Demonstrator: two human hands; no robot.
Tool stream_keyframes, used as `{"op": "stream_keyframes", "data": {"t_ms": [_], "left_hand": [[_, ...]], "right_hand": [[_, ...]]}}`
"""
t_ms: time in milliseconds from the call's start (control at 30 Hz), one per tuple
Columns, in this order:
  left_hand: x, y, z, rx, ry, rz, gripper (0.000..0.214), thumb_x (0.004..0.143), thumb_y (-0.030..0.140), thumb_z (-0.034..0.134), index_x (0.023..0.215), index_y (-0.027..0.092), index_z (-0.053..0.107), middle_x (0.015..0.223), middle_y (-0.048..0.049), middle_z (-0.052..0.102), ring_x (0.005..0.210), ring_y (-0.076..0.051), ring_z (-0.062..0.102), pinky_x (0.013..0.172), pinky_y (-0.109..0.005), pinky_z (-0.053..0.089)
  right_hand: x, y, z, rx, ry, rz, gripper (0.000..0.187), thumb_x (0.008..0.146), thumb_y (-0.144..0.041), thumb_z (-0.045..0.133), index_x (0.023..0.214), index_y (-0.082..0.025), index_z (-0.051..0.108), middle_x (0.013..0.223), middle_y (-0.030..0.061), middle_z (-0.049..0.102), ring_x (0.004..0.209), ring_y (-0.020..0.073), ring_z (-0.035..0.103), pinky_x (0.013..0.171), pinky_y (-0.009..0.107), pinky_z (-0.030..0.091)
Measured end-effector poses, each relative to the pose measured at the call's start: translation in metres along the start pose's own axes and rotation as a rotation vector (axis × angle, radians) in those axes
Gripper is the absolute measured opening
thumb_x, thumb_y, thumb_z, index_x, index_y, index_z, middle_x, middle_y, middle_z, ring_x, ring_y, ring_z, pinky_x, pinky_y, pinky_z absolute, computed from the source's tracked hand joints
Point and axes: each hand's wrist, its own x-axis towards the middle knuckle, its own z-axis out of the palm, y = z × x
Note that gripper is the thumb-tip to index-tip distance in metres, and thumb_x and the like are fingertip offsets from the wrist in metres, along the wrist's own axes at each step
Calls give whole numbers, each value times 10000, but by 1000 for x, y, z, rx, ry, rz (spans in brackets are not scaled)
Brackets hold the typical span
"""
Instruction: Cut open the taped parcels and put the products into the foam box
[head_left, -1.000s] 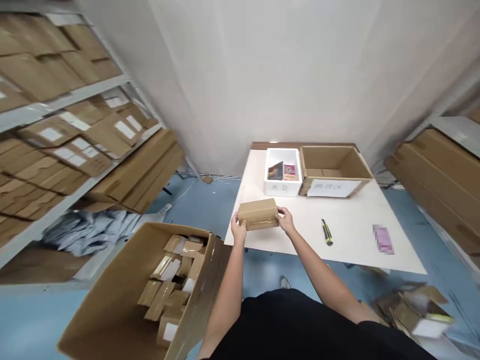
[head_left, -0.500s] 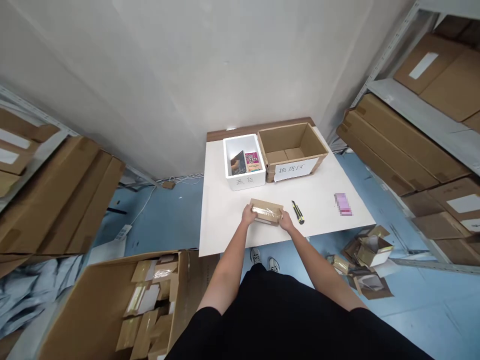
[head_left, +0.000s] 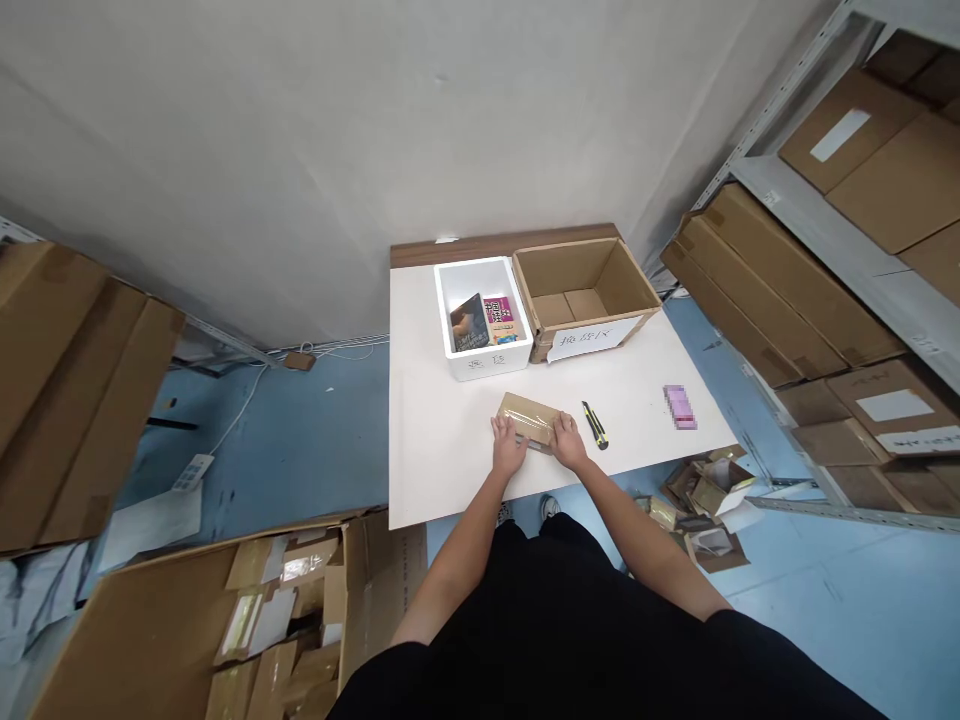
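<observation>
A small taped cardboard parcel (head_left: 529,417) lies on the white table (head_left: 442,440) near its front edge. My left hand (head_left: 508,447) rests on the parcel's near left end, and my right hand (head_left: 568,441) holds its near right end. Both hands have their fingers curled against it. A yellow and black utility knife (head_left: 595,425) lies on the table just right of my right hand.
A white foam box (head_left: 482,358) with books in it and an open cardboard box (head_left: 585,295) stand at the table's back. A pink item (head_left: 679,407) lies right. A large carton of small parcels (head_left: 247,630) sits on the floor left; torn packaging (head_left: 701,505) right; shelves both sides.
The parcel came from the air above the table's left edge down onto the table. My view swung right, and my hands slid to the parcel's near side.
</observation>
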Motion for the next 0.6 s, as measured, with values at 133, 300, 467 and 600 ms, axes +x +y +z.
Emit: {"op": "stream_keyframes", "data": {"t_ms": [133,300,467,600], "left_hand": [[35,15,-30,203,-173,87,919,902,566,651,1644,127,334,1768,-205,137,1642,-371,-55,1307,-572,123],[74,42,-47,434,-298,39,985,805,564,795,1628,229,369,1774,-197,92,1646,-378,-5,1286,-591,165],[84,61,-30,570,-365,-104,1320,636,604,913,1661,123,233,1746,-300,-21,1631,-436,-42,1241,-590,298],[82,63,-22,694,-390,-180,1387,639,585,922,1676,95,141,1738,-310,-67,1626,-432,-95,1223,-565,351]], "right_hand": [[-21,-14,5,-36,29,47,649,908,-252,612,1533,-116,505,1648,229,410,1583,425,236,1242,586,302],[-25,-3,-10,74,31,23,598,917,-281,620,1505,-190,560,1543,183,533,1535,369,336,1228,526,357],[0,64,-53,178,128,47,626,938,-265,556,1557,-178,514,1574,169,494,1502,328,382,1253,512,328],[25,127,-66,200,50,195,629,919,-260,608,1538,-175,531,1562,175,509,1472,328,420,1223,464,360]]}}
